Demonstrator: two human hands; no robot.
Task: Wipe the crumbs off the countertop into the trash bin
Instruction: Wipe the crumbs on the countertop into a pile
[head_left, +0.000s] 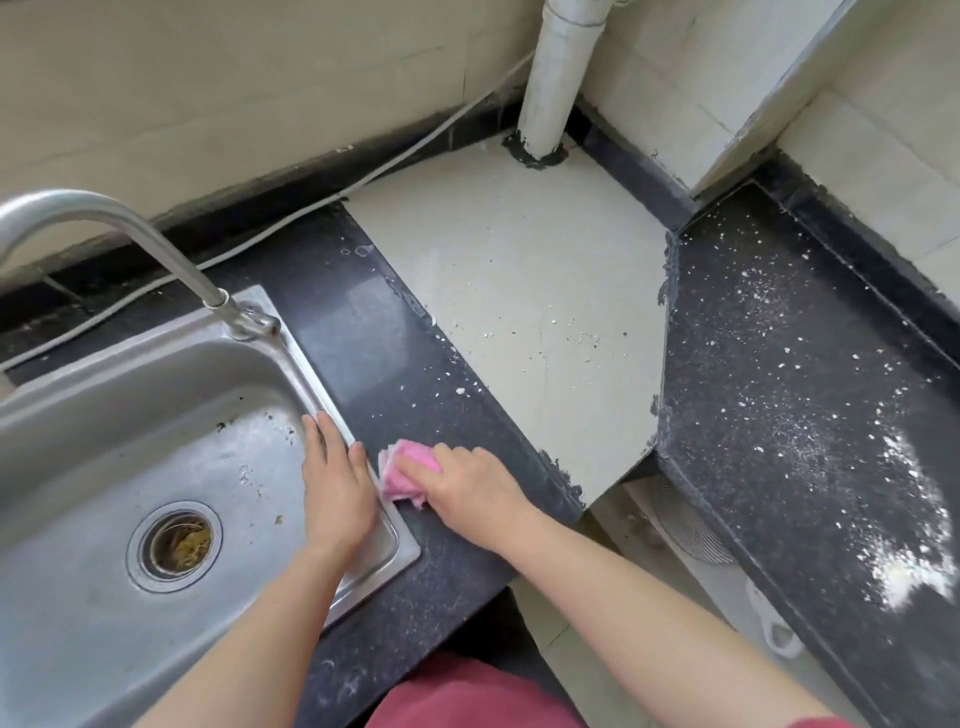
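Note:
My right hand (470, 486) grips a folded pink cloth (408, 470) and presses it onto the dark speckled countertop (363, 332), right beside the sink's right rim. My left hand (335, 480) lies flat with straight fingers over that rim, reaching into the steel sink (130, 415), next to the cloth. A few white crumbs (460, 391) lie on the strip of counter beyond the cloth. Many more white crumbs (810, 436) and powder cover the dark counter on the right. No trash bin is in view.
A curved steel faucet (156, 249) stands at the sink's back corner. The sink drain (176, 543) holds debris. A beige tiled surface (519, 291) with a white pipe (553, 83) fills the corner. A white object (696, 525) lies below in the gap between counters.

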